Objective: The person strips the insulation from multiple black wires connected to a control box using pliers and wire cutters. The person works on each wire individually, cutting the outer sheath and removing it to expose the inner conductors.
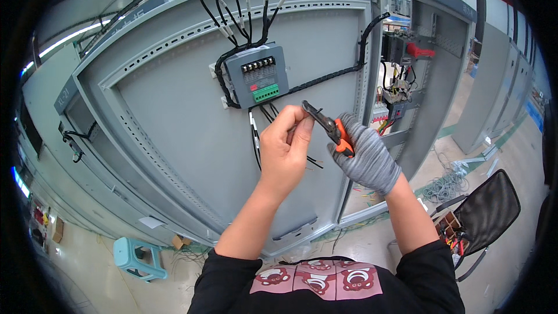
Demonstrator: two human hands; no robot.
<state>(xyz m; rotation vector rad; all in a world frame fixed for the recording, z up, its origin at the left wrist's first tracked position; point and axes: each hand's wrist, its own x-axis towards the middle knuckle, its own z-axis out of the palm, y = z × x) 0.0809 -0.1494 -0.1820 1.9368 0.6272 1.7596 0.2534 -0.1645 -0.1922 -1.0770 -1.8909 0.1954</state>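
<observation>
My right hand (368, 155), in a grey knitted glove, grips pliers (327, 124) with orange-and-black handles. Their dark jaws point up and left, close against the fingertips of my bare left hand (283, 150). Its thumb and forefinger are pinched together; whatever may lie between them is hidden. Both hands are in front of a grey meter-like module (257, 74) with a green terminal block (266, 93), mounted on a grey cabinet door (183, 117). Black wires (256, 141) hang below the module, some passing behind my left hand. Several bare-ended wires (316, 162) emerge beyond it.
Wires with white sleeves (246, 13) fan upward above the module. A wrapped harness (327, 79) runs right to the door's edge. Beyond stands an open cabinet with a red-handled switch (418, 50). A mesh chair (490, 211) and a blue plastic stool (139, 258) stand on the floor.
</observation>
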